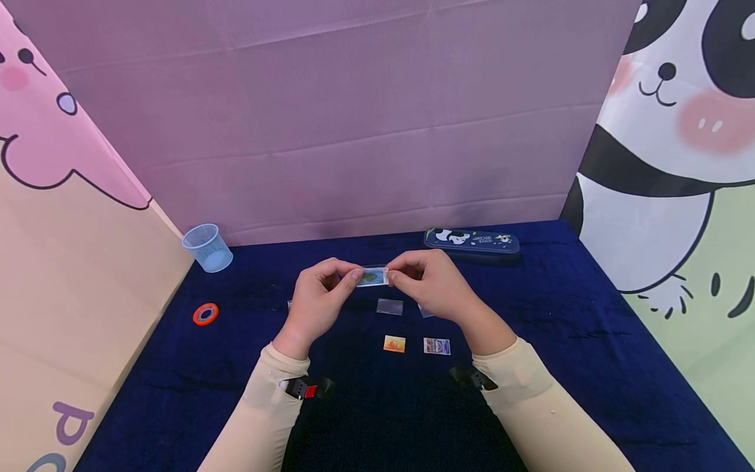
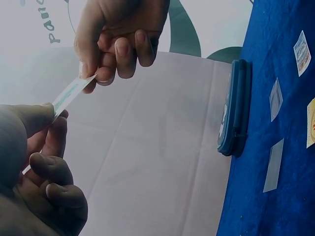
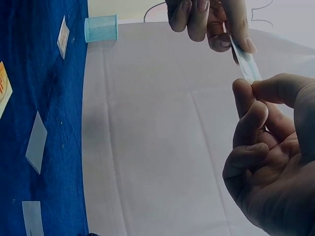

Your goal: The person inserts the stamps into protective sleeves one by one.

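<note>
A small blue-and-white postage stamp (image 1: 372, 277) is held up above the table between both hands. My left hand (image 1: 318, 298) pinches its left end between thumb and forefinger. At the other end, the thumb and forefinger of my right hand (image 1: 433, 282) pinch it. A strip of clear film shows along its top edge. Below the hands lies a clear plastic sleeve (image 1: 390, 307), and another clear sleeve (image 1: 425, 311) is partly covered by the right hand. Nearer the body are an orange stamp (image 1: 394, 344) and a multicoloured stamp (image 1: 437, 346), side by side.
Blue cloth (image 1: 560, 393) covers the table. A panda pencil case (image 1: 472, 241) lies at the back, a light blue mesh cup (image 1: 208, 248) at the back left, with an orange tape roll (image 1: 205, 314) in front. Another small flat piece (image 3: 63, 38) shows in the right wrist view.
</note>
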Available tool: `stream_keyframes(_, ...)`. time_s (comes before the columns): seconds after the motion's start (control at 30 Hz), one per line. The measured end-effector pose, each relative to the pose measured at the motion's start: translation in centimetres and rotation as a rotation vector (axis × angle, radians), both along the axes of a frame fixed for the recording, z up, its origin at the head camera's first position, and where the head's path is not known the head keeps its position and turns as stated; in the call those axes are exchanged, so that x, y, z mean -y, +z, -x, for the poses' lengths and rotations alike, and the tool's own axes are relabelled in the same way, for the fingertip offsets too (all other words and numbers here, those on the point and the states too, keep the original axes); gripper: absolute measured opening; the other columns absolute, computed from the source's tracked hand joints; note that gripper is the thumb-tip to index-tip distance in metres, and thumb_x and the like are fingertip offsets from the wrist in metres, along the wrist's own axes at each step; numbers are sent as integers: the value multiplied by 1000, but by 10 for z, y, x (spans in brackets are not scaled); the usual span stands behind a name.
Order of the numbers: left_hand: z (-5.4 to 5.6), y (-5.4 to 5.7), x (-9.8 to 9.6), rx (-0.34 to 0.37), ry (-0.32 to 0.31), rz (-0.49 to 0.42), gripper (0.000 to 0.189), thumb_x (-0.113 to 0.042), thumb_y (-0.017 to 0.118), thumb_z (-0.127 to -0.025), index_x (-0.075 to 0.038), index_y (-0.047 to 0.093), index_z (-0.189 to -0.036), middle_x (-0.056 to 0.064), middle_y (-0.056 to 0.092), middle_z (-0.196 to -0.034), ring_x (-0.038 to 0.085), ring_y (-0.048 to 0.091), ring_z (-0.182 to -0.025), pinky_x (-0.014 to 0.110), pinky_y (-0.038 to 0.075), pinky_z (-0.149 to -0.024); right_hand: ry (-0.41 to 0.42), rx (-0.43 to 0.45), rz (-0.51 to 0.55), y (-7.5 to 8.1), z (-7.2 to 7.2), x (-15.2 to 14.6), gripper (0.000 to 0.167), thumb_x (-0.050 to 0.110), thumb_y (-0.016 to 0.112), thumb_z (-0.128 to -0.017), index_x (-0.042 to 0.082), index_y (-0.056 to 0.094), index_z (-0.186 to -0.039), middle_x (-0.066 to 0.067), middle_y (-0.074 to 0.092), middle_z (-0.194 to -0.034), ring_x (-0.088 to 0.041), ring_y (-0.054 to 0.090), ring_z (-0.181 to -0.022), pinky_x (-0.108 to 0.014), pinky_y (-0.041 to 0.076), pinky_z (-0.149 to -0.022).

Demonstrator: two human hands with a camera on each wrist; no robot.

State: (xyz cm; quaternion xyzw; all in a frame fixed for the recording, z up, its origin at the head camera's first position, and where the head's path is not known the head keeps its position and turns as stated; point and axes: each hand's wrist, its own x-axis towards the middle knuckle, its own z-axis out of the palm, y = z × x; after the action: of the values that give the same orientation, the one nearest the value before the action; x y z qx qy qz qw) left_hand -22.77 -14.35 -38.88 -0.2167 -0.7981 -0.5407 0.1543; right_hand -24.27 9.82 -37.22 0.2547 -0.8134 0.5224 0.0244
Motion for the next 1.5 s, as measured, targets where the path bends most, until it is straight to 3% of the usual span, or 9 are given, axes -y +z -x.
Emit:
stream_keyframes(0.67,-1,1,3,9,17,9,13,-24,74,-101,-14,80,-106,9,54,-76,23,43,-59,28,34,-52,-35,-19,12,2,0,-4,10,14,70,-102,12,80,-102,-1,72,-87,-23,57,-68,-29,45,-58)
stream_keyframes(0.97,0,0,3,6,3,0,12,-22,73,-101,-12,80,-105,2,57,-78,20,43,-59,28,34,-52,-32,-24,2,2,1,-4,9,15,71,-101,12,80,-101,0,73,-87,-23,61,-71,-30,48,-61)
stream_keyframes(1.5,-1,1,2,18,17,-17,12,-19,75,-100,-10,81,-106,4,56,-77,22,44,-60,28,34,-52,-21,-21,15,1,1,-4,11,11,69,-102,12,80,-103,-2,73,-89,-23,55,-69,-29,44,-59)
